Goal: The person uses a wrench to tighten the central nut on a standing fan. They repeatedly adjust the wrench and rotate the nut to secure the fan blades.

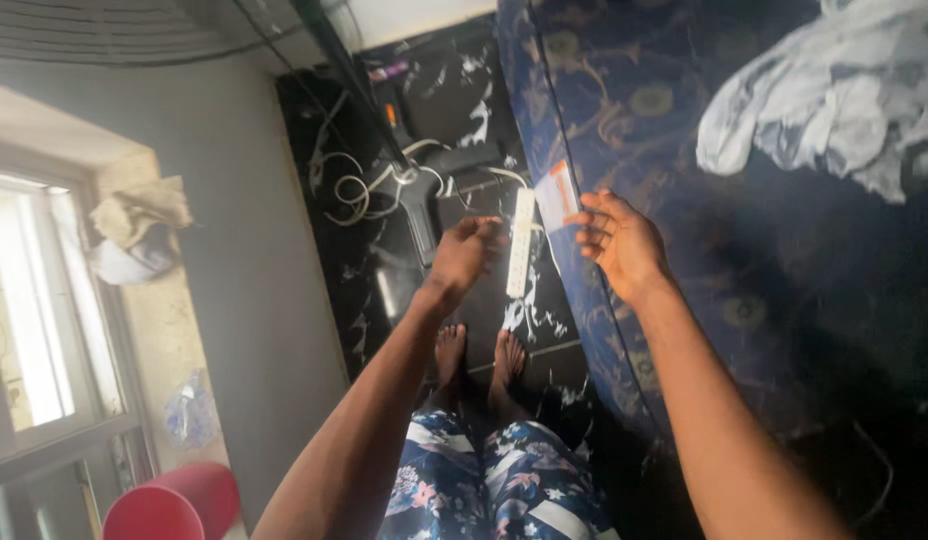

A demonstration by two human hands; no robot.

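- Currently both hands are empty, fingers spread: left hand [466, 252] above the floor, right hand [620, 240] at the mattress [684, 150] edge.
- Reaching the white power strip [521, 243] between them likely needs a lower, steadier approach.

red bucket [174, 505]: cut by bottom edge | white cloth [834, 90]: cut by right edge

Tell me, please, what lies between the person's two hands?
In the head view, a white power strip lies on the dark marble floor between the left hand and right hand; neither touches it.
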